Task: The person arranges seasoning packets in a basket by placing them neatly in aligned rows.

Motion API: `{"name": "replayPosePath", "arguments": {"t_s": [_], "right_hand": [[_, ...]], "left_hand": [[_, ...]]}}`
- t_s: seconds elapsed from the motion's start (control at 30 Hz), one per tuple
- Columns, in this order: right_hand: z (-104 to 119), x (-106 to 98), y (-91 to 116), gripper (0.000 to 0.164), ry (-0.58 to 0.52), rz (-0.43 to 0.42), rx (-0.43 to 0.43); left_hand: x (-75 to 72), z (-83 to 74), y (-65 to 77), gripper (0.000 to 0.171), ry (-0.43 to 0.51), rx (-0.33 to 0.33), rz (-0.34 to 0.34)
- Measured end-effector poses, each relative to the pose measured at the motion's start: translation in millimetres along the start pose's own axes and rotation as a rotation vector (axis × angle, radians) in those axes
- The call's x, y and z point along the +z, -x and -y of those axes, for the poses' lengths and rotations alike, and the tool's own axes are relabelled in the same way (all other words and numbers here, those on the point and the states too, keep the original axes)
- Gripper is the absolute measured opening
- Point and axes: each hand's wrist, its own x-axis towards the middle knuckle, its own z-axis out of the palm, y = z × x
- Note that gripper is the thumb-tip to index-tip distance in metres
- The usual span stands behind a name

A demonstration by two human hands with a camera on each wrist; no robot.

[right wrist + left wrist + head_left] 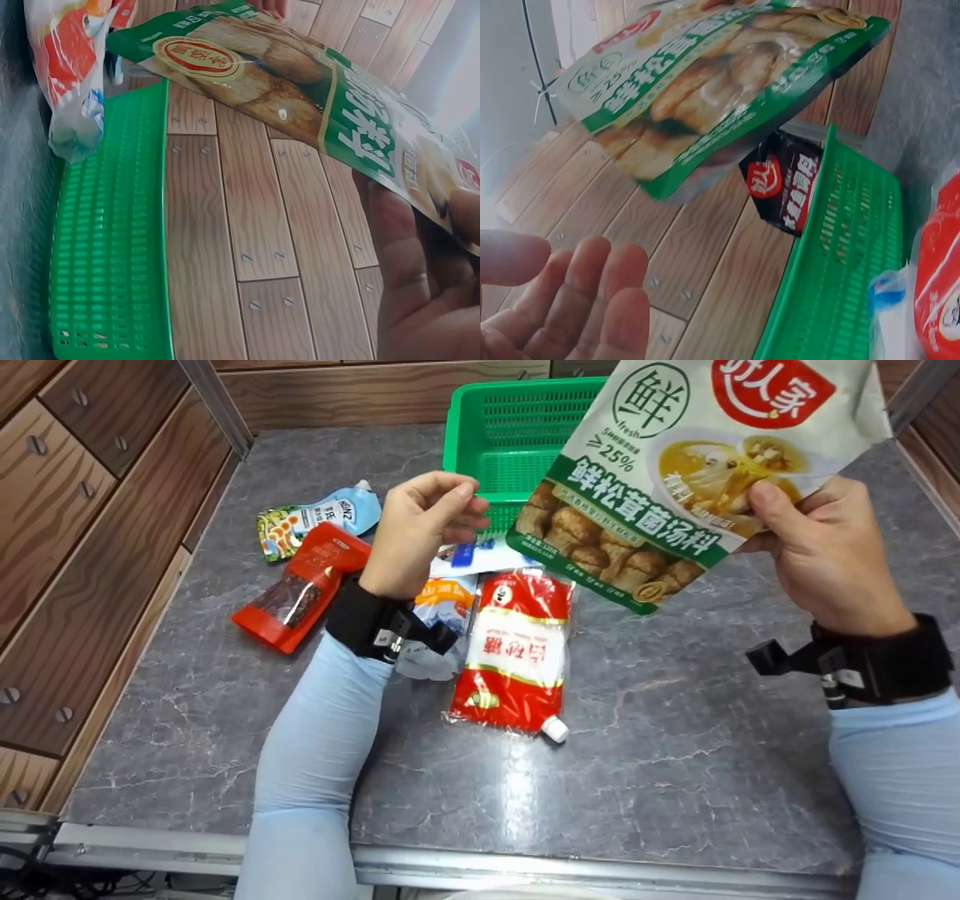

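My right hand point(832, 540) holds a green and white mushroom soup seasoning packet point(622, 532) by its side edge, thumb on the printed front. The packet is raised above the table at a tilt, hiding part of the green basket point(487, 442). In the right wrist view, its fingers point(397, 255) lie beneath the packet. My left hand point(420, 529) hovers before the basket, fingers loosely bent and holding nothing. Below and between the hands, a red and white sugar pouch point(514, 652) with a white cap lies on the table.
Left of the sugar lies an orange and white pouch point(442, 607), partly hidden by my left wrist. Farther left are a red windowed bag point(304, 585) and a blue Heinz pouch point(322, 517). A dark packet point(784, 180) shows at the basket's rim. Wood-patterned panels point(375, 394) border the table.
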Motion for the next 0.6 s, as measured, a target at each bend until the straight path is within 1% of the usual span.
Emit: {"name": "replayPosePath", "arguments": {"t_s": [0.1,0.17,0.27,0.4,0.5,0.6], "right_hand": [[3.9,0.2,-0.5,0.033,0.068,-0.006,-0.003],[5.9,-1.2,-0.4,0.033,0.102,-0.012,-0.009],[7.6,-1.5,-2.5,0.032,0.167,-0.015,-0.019],[6.2,1.0,-7.2,0.032,0.169,-0.007,0.013],[5.9,3.4,-9.4,0.031,0.184,-0.001,0.037],[8.4,4.8,-11.2,0.031,0.235,0.015,0.039]], "left_hand": [[-7.2,-0.4,-3.5,0.018,-0.011,-0.033,-0.062],[-9.3,0.2,-8.0,0.017,-0.019,-0.060,-0.109],[-13.2,1.9,-14.7,0.016,-0.052,-0.081,-0.179],[-19.8,6.3,-21.0,0.016,-0.123,-0.125,-0.267],[-24.2,11.3,-26.1,0.017,-0.181,-0.177,-0.316],[-26.2,13.8,-35.1,0.026,-0.205,-0.259,-0.361]]}}
